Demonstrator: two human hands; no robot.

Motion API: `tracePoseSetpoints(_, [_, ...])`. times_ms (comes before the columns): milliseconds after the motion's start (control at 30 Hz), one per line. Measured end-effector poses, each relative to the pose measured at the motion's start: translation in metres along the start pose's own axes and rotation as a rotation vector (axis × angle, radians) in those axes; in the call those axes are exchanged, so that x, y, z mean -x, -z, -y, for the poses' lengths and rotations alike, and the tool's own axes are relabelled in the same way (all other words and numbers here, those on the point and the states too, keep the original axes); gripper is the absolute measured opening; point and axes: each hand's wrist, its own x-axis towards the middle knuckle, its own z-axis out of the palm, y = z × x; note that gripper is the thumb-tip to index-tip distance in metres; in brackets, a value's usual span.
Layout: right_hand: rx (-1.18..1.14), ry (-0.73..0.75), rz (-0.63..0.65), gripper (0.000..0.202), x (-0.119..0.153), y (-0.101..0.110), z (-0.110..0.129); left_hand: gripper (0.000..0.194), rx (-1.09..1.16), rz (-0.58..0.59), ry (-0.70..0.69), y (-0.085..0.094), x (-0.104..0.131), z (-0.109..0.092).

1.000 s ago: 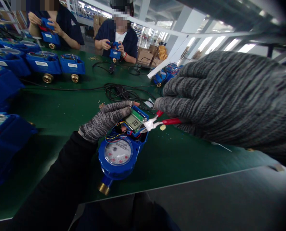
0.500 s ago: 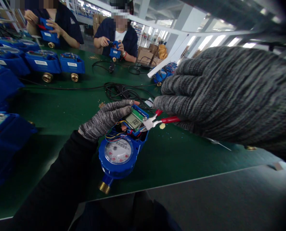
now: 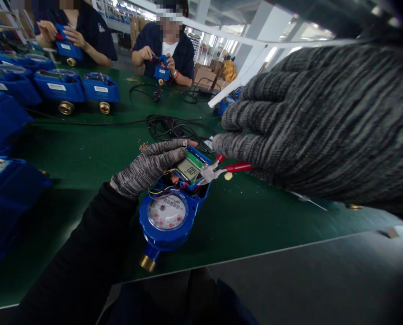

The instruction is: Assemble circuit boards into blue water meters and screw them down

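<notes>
My left hand in grey knit glove [image 3: 150, 168], fingers curled, grips the blue water meter with round dial [image 3: 167, 228] on the green table [image 3: 242, 225]; my right [image 3: 310, 126], closed, holds red-handled metal pliers [image 3: 210, 173] at its housing.

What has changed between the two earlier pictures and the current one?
The right gloved hand has shifted slightly up and to the left in view, and the red handles of the pliers have moved a little with it. Across the table, one co-worker's hand has risen slightly. Nothing was newly grasped or released. The left gloved hand and blue meter stayed essentially in place.
</notes>
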Motion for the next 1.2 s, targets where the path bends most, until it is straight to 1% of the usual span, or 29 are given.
tracePoseSetpoints(67, [0.007,-0.031,0.020,0.077,-0.002,0.000,0.000,0.025,-0.002,0.003,-0.004,0.000,-0.001,0.001])
tracePoseSetpoints(167, [0.014,-0.138,0.081,0.090,-0.004,0.001,0.001,0.024,-0.008,-0.003,-0.016,-0.001,-0.003,0.002])
tracePoseSetpoints(233, [0.007,-0.145,0.098,0.095,-0.005,0.001,0.001,0.025,-0.009,0.002,-0.007,-0.001,-0.003,0.002])
tracePoseSetpoints(400, [-0.002,-0.067,0.093,0.085,-0.006,0.001,-0.002,0.025,-0.007,0.014,-0.012,-0.001,-0.002,0.001])
tracePoseSetpoints(500, [0.020,-0.097,0.067,0.079,-0.009,0.001,-0.001,0.026,-0.015,0.018,-0.014,-0.001,-0.002,0.000])
tracePoseSetpoints(567, [0.087,-0.121,0.079,0.071,-0.013,0.004,0.001,0.026,0.002,0.018,-0.008,-0.001,-0.002,0.000])
tracePoseSetpoints(633, [0.165,-0.126,0.158,0.067,-0.020,0.008,0.002,0.026,0.032,0.025,-0.005,-0.001,-0.002,0.001])
tracePoseSetpoints(733, [0.237,-0.115,0.357,0.062,-0.033,0.015,0.004,0.025,0.070,0.040,-0.012,-0.001,-0.001,0.001])
tracePoseSetpoints(767, [0.251,-0.114,0.400,0.057,-0.037,0.017,0.003,0.024,0.077,0.044,-0.009,-0.001,-0.001,0.001])
tracePoseSetpoints(833, [0.263,-0.113,0.438,0.050,-0.041,0.019,0.003,0.024,0.091,0.049,-0.008,-0.002,0.000,0.001])
tracePoseSetpoints(900, [0.265,-0.109,0.417,0.049,-0.040,0.018,0.001,0.024,0.108,0.049,-0.013,-0.003,0.001,0.001])
tracePoseSetpoints(1000, [0.228,-0.094,0.298,0.061,-0.034,0.016,-0.002,0.024,0.119,0.054,-0.020,-0.003,0.001,0.000])
tracePoseSetpoints(1067, [0.193,-0.089,0.265,0.064,-0.032,0.015,-0.004,0.023,0.114,0.068,-0.021,-0.002,0.000,0.001])
tracePoseSetpoints(1200, [0.237,-0.035,0.310,0.048,-0.035,0.017,-0.005,0.021,0.106,0.080,-0.028,-0.001,0.000,0.001])
